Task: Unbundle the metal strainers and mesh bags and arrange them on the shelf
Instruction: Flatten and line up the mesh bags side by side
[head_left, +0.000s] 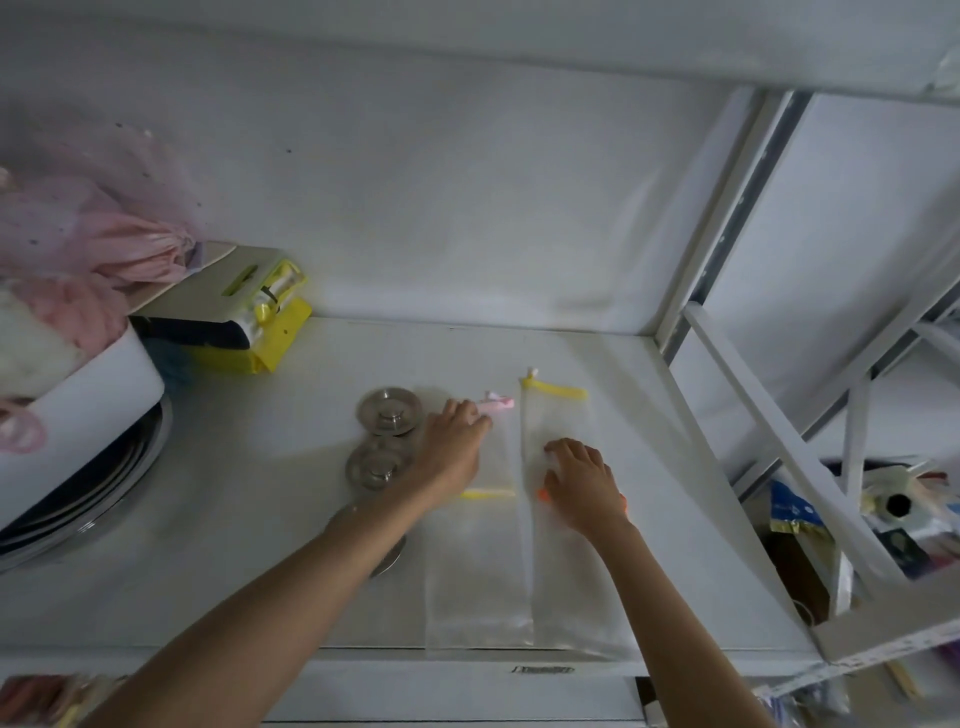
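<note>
Metal strainers (389, 410), three, mesh bags (556, 415), four

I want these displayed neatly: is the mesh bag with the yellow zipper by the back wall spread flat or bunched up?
Spread flat. The yellow-zipper mesh bag lies as a long smooth rectangle on the shelf, with the right hand pressing on it.

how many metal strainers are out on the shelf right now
3. One sits farthest back, left of the left hand. A second is just in front of it. A third is nearest, mostly hidden under the left forearm. More could be hidden.
</note>
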